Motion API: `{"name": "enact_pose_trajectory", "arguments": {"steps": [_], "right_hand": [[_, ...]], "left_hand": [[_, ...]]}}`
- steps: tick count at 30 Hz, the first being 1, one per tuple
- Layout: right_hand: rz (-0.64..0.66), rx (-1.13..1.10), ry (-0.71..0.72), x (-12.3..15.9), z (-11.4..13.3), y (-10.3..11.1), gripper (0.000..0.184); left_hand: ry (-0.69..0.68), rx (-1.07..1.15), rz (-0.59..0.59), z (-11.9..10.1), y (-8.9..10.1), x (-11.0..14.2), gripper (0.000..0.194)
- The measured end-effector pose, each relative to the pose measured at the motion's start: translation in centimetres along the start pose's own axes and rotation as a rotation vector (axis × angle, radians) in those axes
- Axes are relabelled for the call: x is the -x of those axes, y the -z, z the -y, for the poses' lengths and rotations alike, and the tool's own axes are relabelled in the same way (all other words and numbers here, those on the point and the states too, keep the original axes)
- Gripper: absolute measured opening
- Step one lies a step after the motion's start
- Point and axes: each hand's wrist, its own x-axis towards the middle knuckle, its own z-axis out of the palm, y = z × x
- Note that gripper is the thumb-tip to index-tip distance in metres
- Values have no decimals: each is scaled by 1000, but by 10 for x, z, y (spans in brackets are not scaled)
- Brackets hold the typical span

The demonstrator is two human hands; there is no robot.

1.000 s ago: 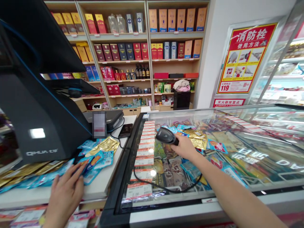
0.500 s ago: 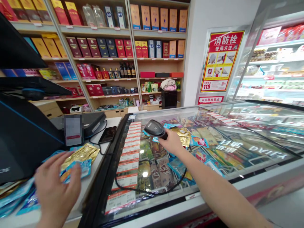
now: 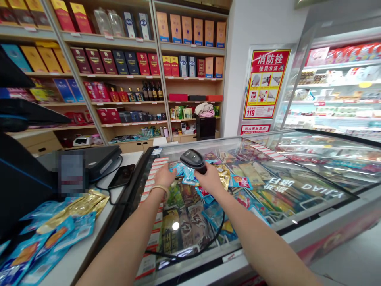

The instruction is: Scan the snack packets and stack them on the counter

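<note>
My right hand [image 3: 210, 178] grips a black handheld barcode scanner [image 3: 193, 159], and its black cord [image 3: 190, 254] trails down across the glass. My left hand [image 3: 164, 176] is close beside it, holding blue foil snack packets [image 3: 183, 174] under the scanner's head. Both hands are above the sliding glass lid of a chest freezer [image 3: 300, 178]. Gold and blue packets [image 3: 68, 222] lie on the white checkout counter [image 3: 89, 238] to my left.
A black phone [image 3: 121, 176] and a pixelated card reader [image 3: 71, 172] sit by a black till screen [image 3: 18, 182] at the left. Liquor shelves [image 3: 119, 79] stand behind the freezer, and a lit chiller [image 3: 336, 91] is at the right.
My left hand has moved from the counter over to the freezer, with blue packets now under the scanner. The view has turned right, and the right hand still grips the scanner.
</note>
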Motion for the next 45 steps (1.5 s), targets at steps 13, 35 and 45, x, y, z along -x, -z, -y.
{"name": "enact_pose_trajectory", "arguments": {"steps": [13, 35, 45], "right_hand": [[94, 114, 5, 5, 8, 0, 24], [354, 392, 173, 26, 18, -4, 30], [379, 445, 171, 27, 21, -3, 26]], "left_hand": [[54, 63, -82, 8, -22, -5, 56], [67, 844, -242, 76, 47, 57, 44], [12, 786, -265, 77, 48, 58, 45]]}}
